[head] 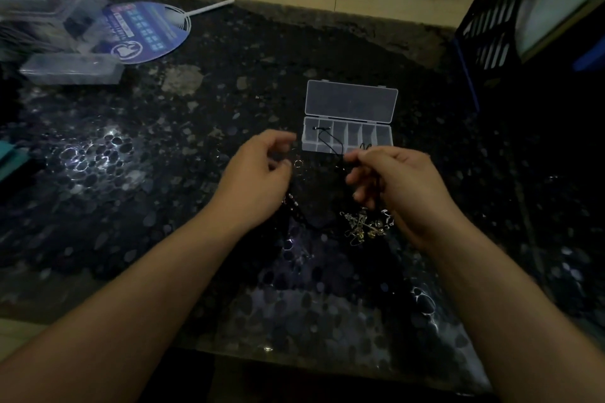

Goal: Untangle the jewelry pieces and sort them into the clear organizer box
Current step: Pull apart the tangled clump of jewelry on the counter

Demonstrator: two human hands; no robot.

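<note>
clear plastic organizer box (pixel 347 140) lid open, long axis left-right, beyond hands | left hand (pixel 258 178) fingers curled, hold unclear | right hand (pixel 397 188) pinches black cord (pixel 330 144) | tangled metal jewelry (pixel 363 227) beneath

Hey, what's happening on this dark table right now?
A person is untangling jewelry over the table. The right hand pinches a black cord that trails out of the open clear organizer box; the left hand hovers beside it with curled fingers, what it holds is unclear. A tangle of metal pieces lies beneath the hands, unsorted.
</note>
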